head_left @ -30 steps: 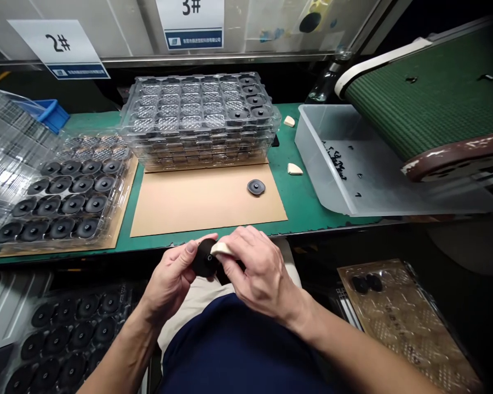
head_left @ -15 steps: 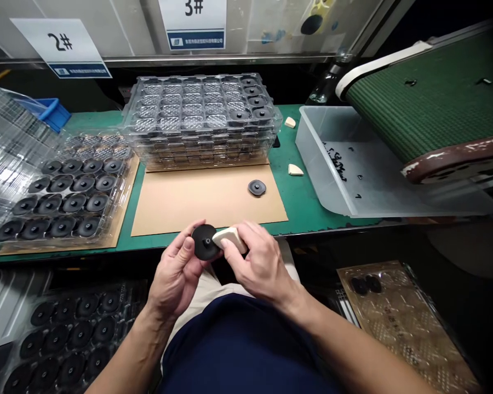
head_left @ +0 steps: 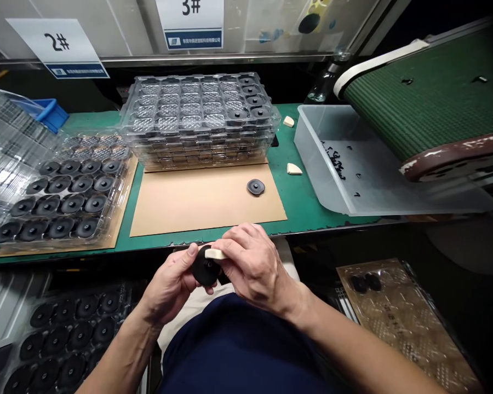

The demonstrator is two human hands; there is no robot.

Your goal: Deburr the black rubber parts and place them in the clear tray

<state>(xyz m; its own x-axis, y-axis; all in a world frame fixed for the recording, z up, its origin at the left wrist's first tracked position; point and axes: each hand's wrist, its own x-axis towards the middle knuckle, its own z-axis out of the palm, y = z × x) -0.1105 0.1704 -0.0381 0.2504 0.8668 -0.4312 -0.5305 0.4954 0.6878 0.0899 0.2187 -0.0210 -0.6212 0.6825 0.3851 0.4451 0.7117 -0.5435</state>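
Disc [head_left: 201,272], round, matte black, centrally hubbed

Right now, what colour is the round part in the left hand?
The round part is black, seen in the head view.

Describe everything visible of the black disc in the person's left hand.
The black disc is round and matte, perhaps rubber or plastic, with a small ringed hub near its centre. It is tilted, hub side toward the camera, held in front of the green bench. The left hand grips its edge; a cream block in the right hand covers part of its face, apparently touching it.
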